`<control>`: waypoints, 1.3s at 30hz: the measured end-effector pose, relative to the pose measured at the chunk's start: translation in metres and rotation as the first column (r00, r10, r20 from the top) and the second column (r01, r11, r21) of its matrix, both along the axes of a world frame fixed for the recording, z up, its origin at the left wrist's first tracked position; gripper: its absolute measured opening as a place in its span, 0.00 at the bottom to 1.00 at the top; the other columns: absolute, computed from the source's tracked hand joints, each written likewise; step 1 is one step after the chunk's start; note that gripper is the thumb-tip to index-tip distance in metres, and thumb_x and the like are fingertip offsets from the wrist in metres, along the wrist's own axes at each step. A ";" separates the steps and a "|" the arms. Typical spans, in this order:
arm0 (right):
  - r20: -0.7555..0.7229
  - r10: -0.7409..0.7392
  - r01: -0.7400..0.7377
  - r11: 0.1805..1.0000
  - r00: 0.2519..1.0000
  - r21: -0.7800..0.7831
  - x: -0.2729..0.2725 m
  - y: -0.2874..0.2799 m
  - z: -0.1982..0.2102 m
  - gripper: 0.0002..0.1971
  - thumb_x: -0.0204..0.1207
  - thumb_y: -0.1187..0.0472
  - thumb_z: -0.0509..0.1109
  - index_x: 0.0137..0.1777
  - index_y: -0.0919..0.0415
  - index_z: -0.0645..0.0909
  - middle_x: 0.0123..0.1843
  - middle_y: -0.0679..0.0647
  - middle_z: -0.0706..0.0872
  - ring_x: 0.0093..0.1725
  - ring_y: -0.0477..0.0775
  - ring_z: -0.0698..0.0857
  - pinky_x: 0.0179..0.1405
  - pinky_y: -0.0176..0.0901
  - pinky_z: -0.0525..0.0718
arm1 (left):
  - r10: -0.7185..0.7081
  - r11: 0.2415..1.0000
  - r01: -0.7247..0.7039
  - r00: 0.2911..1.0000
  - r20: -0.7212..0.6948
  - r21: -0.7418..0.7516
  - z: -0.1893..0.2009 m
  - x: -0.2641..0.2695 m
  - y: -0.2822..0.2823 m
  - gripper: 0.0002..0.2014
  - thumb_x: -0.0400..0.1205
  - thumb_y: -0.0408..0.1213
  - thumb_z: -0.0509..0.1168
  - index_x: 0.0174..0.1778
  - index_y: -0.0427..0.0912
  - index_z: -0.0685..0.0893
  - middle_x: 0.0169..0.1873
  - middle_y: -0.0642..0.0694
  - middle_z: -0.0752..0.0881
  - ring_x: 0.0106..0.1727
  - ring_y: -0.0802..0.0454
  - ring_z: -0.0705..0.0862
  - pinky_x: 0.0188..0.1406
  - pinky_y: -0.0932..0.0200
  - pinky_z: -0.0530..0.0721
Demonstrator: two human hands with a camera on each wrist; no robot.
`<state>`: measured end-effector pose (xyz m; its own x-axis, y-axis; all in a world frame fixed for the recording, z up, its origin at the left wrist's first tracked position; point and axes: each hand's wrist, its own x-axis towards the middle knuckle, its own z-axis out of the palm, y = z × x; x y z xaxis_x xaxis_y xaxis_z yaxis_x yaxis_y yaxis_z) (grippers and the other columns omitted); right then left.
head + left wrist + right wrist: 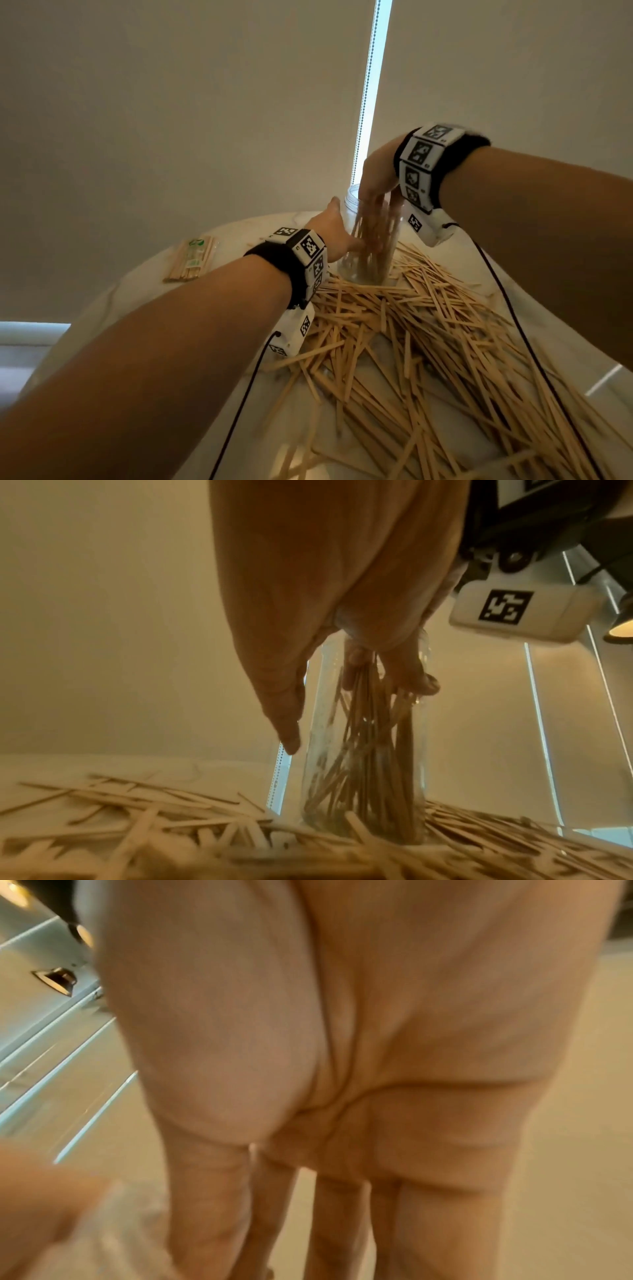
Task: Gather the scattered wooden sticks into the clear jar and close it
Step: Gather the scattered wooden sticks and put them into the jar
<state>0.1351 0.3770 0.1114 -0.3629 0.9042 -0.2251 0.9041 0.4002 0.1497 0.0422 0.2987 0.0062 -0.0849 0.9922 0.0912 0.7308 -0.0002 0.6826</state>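
Observation:
The clear jar [349, 267] [320, 737] stands upright, lidless, at the back of a heap of scattered wooden sticks [411, 342] [154, 829]. My left hand [337, 233] [291, 588] grips the jar's side from the left, thumb raised beside it. My right hand [376, 181] [342, 1069] reaches down from above with its fingers [407, 669] inside the jar's mouth. They pinch the top of a bundle of sticks [369, 750], which fans out down to the jar's bottom. No lid is in view.
A wrapped packet of sticks [191, 257] lies at the back left of the round white marble table [120, 301]. Black wrist cables [507, 308] trail over the heap. Behind the table hangs a roller blind with a bead chain [364, 102].

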 end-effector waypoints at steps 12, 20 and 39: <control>-0.291 0.033 -0.020 0.999 0.956 0.047 0.078 -0.160 -0.019 0.17 0.81 0.46 0.71 0.47 0.62 0.88 0.36 0.53 0.91 0.36 0.50 0.90 0.50 0.48 0.91 | -0.085 0.961 -0.047 0.888 -0.452 -0.272 0.006 -0.009 -0.157 0.21 0.78 0.59 0.71 0.44 0.41 0.87 0.35 0.48 0.88 0.36 0.51 0.86 0.34 0.61 0.82; 0.219 0.106 -0.046 0.963 0.970 -0.264 0.111 -0.285 -0.093 0.48 0.65 0.17 0.59 0.58 0.62 0.86 0.53 0.54 0.90 0.50 0.55 0.87 0.42 0.45 0.82 | -0.260 0.804 -0.182 0.749 -0.610 -0.566 -0.006 0.018 -0.264 0.39 0.68 0.75 0.67 0.53 0.40 0.88 0.44 0.45 0.90 0.28 0.54 0.80 0.31 0.62 0.79; -0.019 0.059 -0.062 0.980 0.998 -0.190 0.102 -0.287 -0.112 0.21 0.83 0.52 0.69 0.64 0.70 0.84 0.55 0.61 0.89 0.46 0.54 0.83 0.35 0.39 0.81 | -0.240 0.907 -0.123 0.633 -0.736 -0.402 -0.018 0.043 -0.261 0.16 0.85 0.38 0.65 0.66 0.35 0.83 0.57 0.39 0.85 0.61 0.43 0.85 0.47 0.58 0.79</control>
<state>0.2369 0.0904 -0.0010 -0.4196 0.8218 -0.3853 0.8789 0.4739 0.0536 0.0856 0.0382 -0.0118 -0.1061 0.9520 -0.2869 0.9843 0.0598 -0.1658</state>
